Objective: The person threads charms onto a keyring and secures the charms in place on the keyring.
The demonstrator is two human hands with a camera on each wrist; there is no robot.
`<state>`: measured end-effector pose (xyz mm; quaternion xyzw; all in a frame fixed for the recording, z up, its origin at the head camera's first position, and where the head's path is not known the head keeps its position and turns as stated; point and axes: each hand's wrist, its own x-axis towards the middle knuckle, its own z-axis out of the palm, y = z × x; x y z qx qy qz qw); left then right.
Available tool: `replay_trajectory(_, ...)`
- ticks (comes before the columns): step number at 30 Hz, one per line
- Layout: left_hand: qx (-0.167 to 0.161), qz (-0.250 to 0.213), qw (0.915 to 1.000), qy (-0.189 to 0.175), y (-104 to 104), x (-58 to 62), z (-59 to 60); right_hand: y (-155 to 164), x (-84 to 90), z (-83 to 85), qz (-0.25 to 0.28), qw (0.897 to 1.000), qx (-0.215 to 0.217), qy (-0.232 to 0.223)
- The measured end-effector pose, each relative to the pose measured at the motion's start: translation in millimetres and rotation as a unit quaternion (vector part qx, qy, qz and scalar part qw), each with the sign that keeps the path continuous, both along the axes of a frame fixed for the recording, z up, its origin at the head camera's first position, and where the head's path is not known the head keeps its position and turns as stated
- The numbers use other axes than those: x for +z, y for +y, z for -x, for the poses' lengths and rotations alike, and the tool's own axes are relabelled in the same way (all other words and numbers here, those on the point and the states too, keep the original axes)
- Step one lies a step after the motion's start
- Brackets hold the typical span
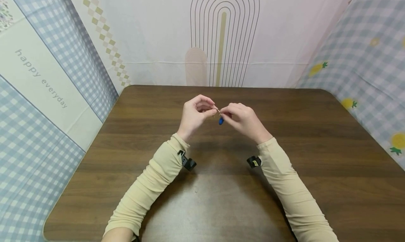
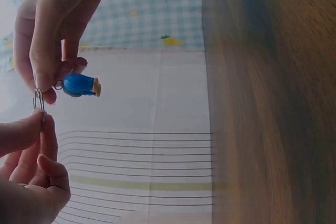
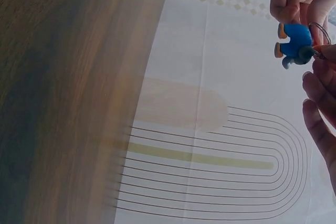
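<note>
A: Nearest to us, two beige sleeves point(image 1: 152, 185), each with a black wrist mount. Under them the brown wood table point(image 1: 316, 157).

B: Hands?

A: Together, raised above the table's middle. Left hand point(image 1: 195, 115) pinches a metal ring point(image 2: 39, 101). Right hand point(image 1: 243, 119) pinches the same ring's other side.

B: Smallest bit?

A: Blue figure charm point(image 2: 80, 85), hanging off the ring under the right fingers.

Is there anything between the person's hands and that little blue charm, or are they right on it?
Nothing visible stands between them. The left hand pinches the metal ring, and the right hand holds it from the other side, with the blue charm hanging by its small loop just under the right fingers, above the table.
</note>
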<state>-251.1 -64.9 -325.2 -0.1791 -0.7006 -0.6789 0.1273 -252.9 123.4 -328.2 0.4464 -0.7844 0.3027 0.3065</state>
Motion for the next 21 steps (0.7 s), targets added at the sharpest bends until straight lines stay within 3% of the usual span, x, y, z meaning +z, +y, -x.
replay_trajectory(21, 0.028, -0.008, 0.9995, -0.013, 10.5, -0.1, 10.9, 10.5, 0.0, 16.9, -0.027, 0.999, 0.003, -0.035)
